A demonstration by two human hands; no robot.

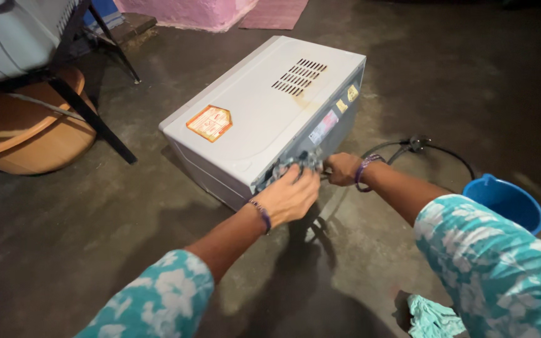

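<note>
Your left hand (289,197) presses a crumpled grey cloth (295,164) against the near corner of the grey metal microwave oven (252,112) lying on the concrete floor (95,219), fingers curled around it, while your right hand (344,169) pinches the black power cord (436,150) where it leaves the casing. Tug that cord hard and it could strain at its entry, or the cloth could snag there. The blue plastic bucket (505,200) by the floor's right edge hides its contents; the brown tub (32,138) at left looks empty.

We reach both arms forward and downward, sleeves patterned teal and white. Our left hand (290,195) is curled, knuckles up, fingers bunched closed, a beaded band at the wrist. Our right hand (342,168) sits just beside it, closed into a loose fist, a purple band around its wrist.
</note>
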